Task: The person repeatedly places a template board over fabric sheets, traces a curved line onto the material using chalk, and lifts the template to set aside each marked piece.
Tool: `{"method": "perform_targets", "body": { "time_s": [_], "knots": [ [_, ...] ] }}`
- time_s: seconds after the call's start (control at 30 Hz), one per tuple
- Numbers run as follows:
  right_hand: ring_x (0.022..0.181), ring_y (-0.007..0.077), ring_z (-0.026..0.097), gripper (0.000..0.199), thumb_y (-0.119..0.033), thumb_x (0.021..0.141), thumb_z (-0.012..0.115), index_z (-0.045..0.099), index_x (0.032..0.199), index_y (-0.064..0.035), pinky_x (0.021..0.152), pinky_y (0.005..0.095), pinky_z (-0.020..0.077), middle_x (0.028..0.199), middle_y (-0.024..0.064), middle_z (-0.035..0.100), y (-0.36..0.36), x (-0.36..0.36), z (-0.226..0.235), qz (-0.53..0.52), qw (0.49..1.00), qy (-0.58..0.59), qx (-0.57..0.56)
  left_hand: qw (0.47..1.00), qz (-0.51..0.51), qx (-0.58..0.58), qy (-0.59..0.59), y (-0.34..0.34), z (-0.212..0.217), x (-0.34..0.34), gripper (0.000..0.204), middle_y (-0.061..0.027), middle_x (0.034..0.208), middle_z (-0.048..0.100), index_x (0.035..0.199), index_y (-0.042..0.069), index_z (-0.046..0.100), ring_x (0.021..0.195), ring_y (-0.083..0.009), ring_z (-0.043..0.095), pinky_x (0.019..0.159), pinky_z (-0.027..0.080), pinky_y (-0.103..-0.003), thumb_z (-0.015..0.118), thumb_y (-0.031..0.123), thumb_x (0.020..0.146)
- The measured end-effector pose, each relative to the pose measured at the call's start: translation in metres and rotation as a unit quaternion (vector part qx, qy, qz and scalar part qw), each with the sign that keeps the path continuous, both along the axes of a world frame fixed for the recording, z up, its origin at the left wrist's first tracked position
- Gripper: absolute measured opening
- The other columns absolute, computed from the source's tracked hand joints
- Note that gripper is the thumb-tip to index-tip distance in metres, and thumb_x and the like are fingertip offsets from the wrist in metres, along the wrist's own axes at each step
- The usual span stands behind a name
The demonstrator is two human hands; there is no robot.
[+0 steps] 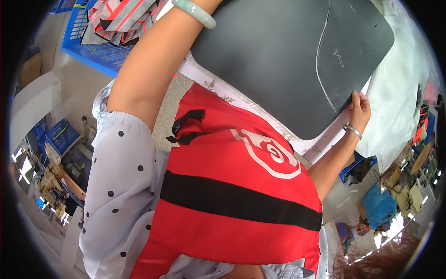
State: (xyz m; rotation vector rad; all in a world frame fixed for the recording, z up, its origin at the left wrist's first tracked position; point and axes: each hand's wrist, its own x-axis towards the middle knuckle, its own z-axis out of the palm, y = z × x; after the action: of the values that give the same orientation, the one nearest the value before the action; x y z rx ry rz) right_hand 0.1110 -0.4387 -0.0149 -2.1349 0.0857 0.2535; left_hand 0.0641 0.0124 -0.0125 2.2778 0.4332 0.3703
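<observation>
Fingers of right hand [360, 108] pressed flat, close together, on lower right edge of large dark sheet [274, 56], at about three o'clock. Left hand out of view past top edge, grip impossible to tell; only forearm with pale green bangle [195, 11] visible, reaching toward twelve o'clock across sheet's left side. Sheet lying spread over white table [399, 88], with chalked curve [320, 60] drawn on right part; looks marked but uncut, judging by unbroken outline. Red apron with black band [237, 195] filling six o'clock. Blue crate [100, 56] of red and grey pieces at eleven o'clock. Nothing blocking sheet.
</observation>
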Motion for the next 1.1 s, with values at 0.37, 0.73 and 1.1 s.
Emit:
{"method": "perform_targets", "body": {
  "time_s": [0.37, 0.73, 1.1],
  "knots": [
    [0.056, 0.0046, 0.045, 0.026, -0.018, 0.088, 0.073, 0.064, 0.102, 0.0025, 0.051, 0.0188, 0.0371, 0.072, -0.0006, 0.057, -0.003, 0.001, -0.003, 0.000, 1.000, -0.014, -0.012, 1.000, 0.011, 0.001, 0.025, 0.000, -0.001, 0.002, 0.041, -0.0236, 0.105, 0.068, 0.110, 0.000, 0.067, 0.097, -0.0358, 0.066, 0.087, 0.050, -0.039, 0.072, 0.019, 0.074],
    [0.059, 0.0053, 0.046, 0.032, -0.020, 0.088, 0.073, 0.063, 0.107, 0.0032, 0.053, 0.0193, 0.0375, 0.075, 0.0001, 0.058, -0.012, 0.003, -0.009, 0.001, 0.999, -0.014, -0.030, 0.999, 0.026, 0.010, 0.047, -0.004, 0.000, 0.003, 0.042, -0.0268, 0.108, 0.065, 0.111, -0.001, 0.066, 0.104, -0.0384, 0.063, 0.090, 0.049, -0.042, 0.073, 0.020, 0.075],
    [0.058, 0.0047, 0.044, 0.022, -0.018, 0.090, 0.069, 0.061, 0.099, 0.0004, 0.048, 0.0195, 0.0321, 0.073, -0.0015, 0.054, -0.023, 0.010, -0.015, 0.022, 1.000, -0.007, -0.013, 0.988, -0.015, 0.051, 0.143, -0.008, 0.013, 0.007, 0.026, -0.0171, 0.107, 0.064, 0.104, 0.004, 0.066, 0.097, -0.0347, 0.063, 0.081, 0.053, -0.044, 0.062, 0.020, 0.085]
  ]
}}
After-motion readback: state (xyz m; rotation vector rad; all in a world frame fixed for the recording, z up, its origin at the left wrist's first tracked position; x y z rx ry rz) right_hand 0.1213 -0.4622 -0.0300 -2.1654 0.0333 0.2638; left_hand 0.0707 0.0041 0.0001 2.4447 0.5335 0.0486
